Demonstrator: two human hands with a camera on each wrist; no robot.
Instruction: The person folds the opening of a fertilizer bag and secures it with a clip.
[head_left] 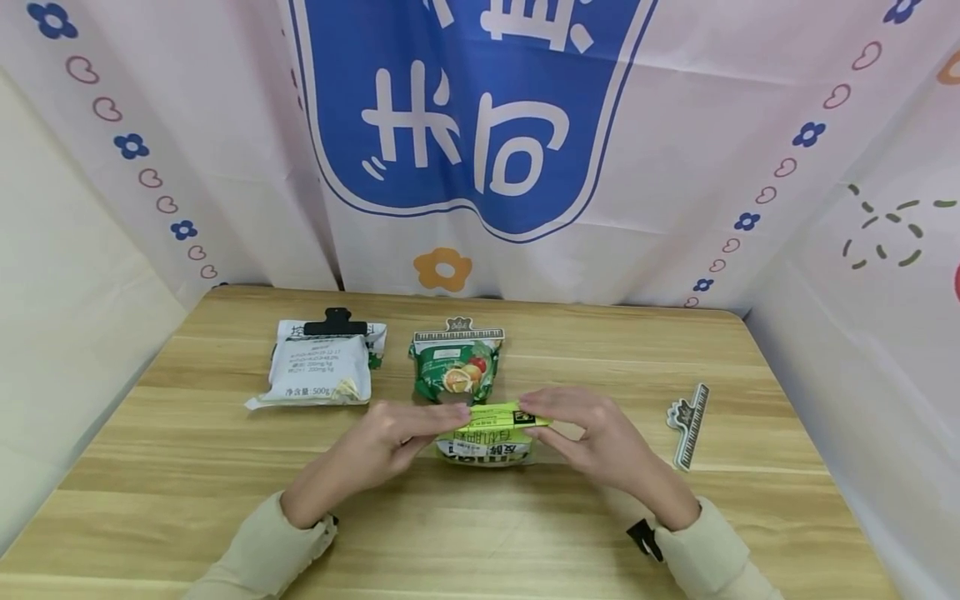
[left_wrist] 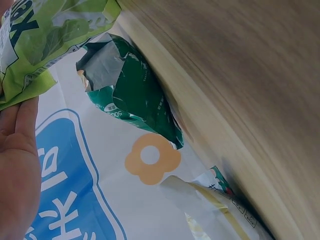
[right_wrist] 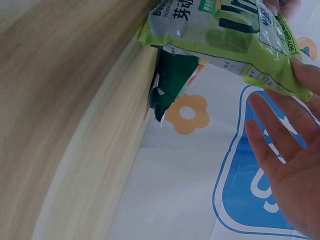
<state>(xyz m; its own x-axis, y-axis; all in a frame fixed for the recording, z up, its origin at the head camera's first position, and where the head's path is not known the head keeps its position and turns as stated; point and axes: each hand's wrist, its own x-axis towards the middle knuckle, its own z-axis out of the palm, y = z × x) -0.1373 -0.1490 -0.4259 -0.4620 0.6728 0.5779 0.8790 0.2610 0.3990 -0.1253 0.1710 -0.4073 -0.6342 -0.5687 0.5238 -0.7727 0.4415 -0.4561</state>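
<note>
A lime-green plastic bag (head_left: 491, 450) with printed labels stands near the middle of the table, its top edge folded over. My left hand (head_left: 401, 429) pinches the left end of that fold between thumb and fingers. At the other end, my right hand (head_left: 592, 423) pinches the fold, with the thumb in front. In the right wrist view, some fingers of the right hand (right_wrist: 295, 145) spread out behind the green bag (right_wrist: 225, 45). The left wrist view catches only part of the left hand (left_wrist: 20, 160), at the edge of the bag (left_wrist: 55, 35).
Directly behind stands a dark green bag (head_left: 457, 371) with fruit pictures, a ruler-patterned clip (head_left: 459, 335) on its top. Back left, a white bag (head_left: 318, 371) carries a black clip (head_left: 335, 325). Another ruler-patterned clip (head_left: 692, 425) lies on the table at right. A printed curtain (head_left: 675, 167) hangs behind.
</note>
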